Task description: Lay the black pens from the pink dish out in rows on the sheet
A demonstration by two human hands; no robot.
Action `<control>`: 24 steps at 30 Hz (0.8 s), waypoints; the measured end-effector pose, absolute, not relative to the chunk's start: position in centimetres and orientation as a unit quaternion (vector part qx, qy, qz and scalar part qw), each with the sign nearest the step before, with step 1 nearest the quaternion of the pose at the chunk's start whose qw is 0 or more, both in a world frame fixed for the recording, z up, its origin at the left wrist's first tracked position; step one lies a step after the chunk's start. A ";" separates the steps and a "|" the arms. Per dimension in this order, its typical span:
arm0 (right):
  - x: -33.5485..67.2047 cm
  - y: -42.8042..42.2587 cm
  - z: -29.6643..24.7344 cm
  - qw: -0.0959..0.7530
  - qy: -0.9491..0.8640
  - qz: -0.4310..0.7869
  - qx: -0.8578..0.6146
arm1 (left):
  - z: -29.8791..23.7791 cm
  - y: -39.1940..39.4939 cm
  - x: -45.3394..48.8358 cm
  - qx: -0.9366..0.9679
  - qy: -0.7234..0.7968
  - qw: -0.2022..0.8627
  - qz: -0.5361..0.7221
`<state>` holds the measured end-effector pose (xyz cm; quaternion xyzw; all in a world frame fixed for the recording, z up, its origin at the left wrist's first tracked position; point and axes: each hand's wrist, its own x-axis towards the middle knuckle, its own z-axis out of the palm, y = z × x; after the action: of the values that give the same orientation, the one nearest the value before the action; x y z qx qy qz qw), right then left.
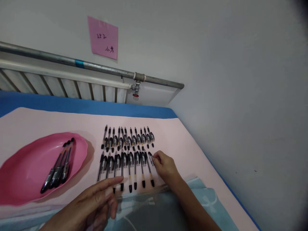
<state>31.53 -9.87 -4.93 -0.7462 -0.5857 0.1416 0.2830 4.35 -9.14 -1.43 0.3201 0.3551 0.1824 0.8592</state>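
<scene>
Two rows of black capped pens lie side by side on a pink cloth (pixel 36 122): a far row (pixel 127 138) and a near row (pixel 125 165). My right hand (pixel 166 166) pinches the upper end of the rightmost pen (pixel 150 162) of the near row. My left hand (pixel 96 202) hovers low in front of the near row, fingers stretched out, index finger pointing toward the pens' lower tips, nothing in it. A pink oval dish (pixel 26 179) at the left holds several more black pens (pixel 59 166).
A light blue patterned cloth (pixel 207 199) lies at the near edge under my forearms. A blue surface (pixel 72 104) borders the pink cloth. Behind stand a white radiator (pixel 60 85), a metal pipe (pixel 96 65) and a grey wall with a pink note (pixel 103 38).
</scene>
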 end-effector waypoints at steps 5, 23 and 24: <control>31.5 -9.8 -4.7 0.282 -0.591 0.138 -0.743 | -1.6 -9.1 4.3 0.335 0.359 0.853 0.177; 30.9 -9.3 -4.3 0.259 -0.582 0.133 -0.759 | -1.5 -9.5 4.1 0.398 0.414 0.794 0.200; 30.8 -9.3 -4.3 0.262 -0.584 0.135 -0.756 | -1.5 -9.3 3.9 0.403 0.446 0.766 0.228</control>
<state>30.85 -9.28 -4.31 -0.7563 -0.5839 0.1351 0.2622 3.86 -9.25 -1.51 0.4025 0.4465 0.2285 0.7658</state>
